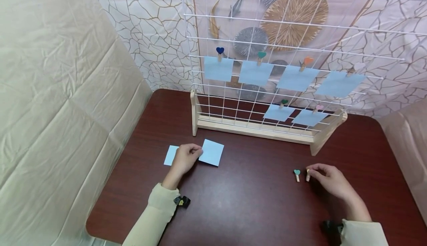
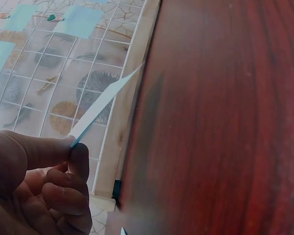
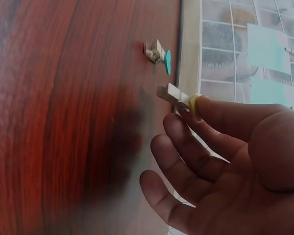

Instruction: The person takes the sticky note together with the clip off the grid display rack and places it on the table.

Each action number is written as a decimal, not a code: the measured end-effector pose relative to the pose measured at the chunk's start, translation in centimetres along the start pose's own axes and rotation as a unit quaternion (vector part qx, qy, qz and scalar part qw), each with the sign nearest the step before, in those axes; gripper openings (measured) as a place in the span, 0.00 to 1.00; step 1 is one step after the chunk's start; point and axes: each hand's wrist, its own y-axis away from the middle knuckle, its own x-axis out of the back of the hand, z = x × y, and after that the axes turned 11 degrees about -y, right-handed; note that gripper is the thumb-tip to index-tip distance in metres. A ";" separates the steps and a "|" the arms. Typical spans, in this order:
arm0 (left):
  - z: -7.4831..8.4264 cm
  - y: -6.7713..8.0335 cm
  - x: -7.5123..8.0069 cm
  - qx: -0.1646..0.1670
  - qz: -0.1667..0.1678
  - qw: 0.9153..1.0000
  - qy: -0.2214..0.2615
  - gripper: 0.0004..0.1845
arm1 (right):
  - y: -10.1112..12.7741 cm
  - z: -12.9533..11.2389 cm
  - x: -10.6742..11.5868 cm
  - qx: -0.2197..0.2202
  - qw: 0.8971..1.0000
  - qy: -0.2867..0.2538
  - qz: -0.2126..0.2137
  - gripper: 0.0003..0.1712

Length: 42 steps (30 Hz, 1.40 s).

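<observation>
A pale blue square of paper (image 1: 212, 152) is pinched at its left edge by the thumb and forefinger of my left hand (image 1: 185, 158). In the left wrist view that paper (image 2: 100, 108) appears nearly edge-on, raised over the table. Another blue paper (image 1: 170, 155) lies partly hidden behind the left hand. My right hand (image 1: 330, 180) pinches a small wooden clothespin (image 3: 176, 94) by its yellow end, between thumb and forefinger. Left of it on the table is a second clothespin (image 1: 297, 175), topped with a teal heart.
A white wire grid (image 1: 233, 101) in a wooden stand (image 1: 257, 128) rises at the back of the dark red table (image 1: 233, 209). Several blue papers hang on it, such as this upper-left sheet (image 1: 218, 69), each under a heart clothespin. Patterned cloth (image 1: 150, 35) hangs behind.
</observation>
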 end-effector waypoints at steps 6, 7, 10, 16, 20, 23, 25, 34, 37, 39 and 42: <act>-0.6 0.3 -0.1 -0.006 0.004 1.000 -0.008 0.09 | -0.1 0.5 0.1 -0.014 1.000 0.012 -0.015 0.14; -0.6 0.4 0.0 -0.005 0.003 1.000 -0.010 0.09 | -0.1 0.6 0.1 -0.015 1.000 0.010 -0.017 0.13; -0.9 0.5 0.0 -0.003 0.001 1.000 -0.016 0.09 | -0.2 0.6 0.1 -0.011 1.000 0.012 -0.021 0.13; -1.3 0.9 0.0 -0.002 -0.001 1.000 -0.021 0.09 | -0.5 0.5 0.2 -0.003 1.000 0.015 -0.023 0.12; -1.6 1.1 -0.1 -0.003 0.003 0.999 -0.034 0.08 | -0.5 0.5 0.2 -0.007 0.999 0.018 -0.028 0.12; -1.7 1.1 -0.2 -0.002 0.005 0.999 -0.045 0.08 | -0.6 0.6 0.2 -0.009 0.999 0.018 -0.032 0.12; -1.8 1.2 -0.2 0.001 0.000 0.999 -0.052 0.08 | -0.6 0.7 0.2 -0.012 0.999 0.018 -0.032 0.12; -1.7 1.5 0.0 0.013 -0.019 0.997 -0.080 0.11 | -1.0 1.1 0.2 -0.013 0.999 0.014 -0.039 0.12; -1.7 1.5 -0.1 0.017 -0.022 0.996 -0.085 0.11 | -1.0 1.1 0.3 -0.014 0.999 0.013 -0.041 0.12; -1.7 1.5 -0.2 0.018 -0.021 0.996 -0.090 0.11 | -1.0 1.1 0.3 -0.015 0.999 0.011 -0.043 0.13; -1.8 1.5 -0.3 0.018 -0.018 0.995 -0.096 0.12 | -1.0 1.1 0.3 -0.017 0.999 0.008 -0.042 0.13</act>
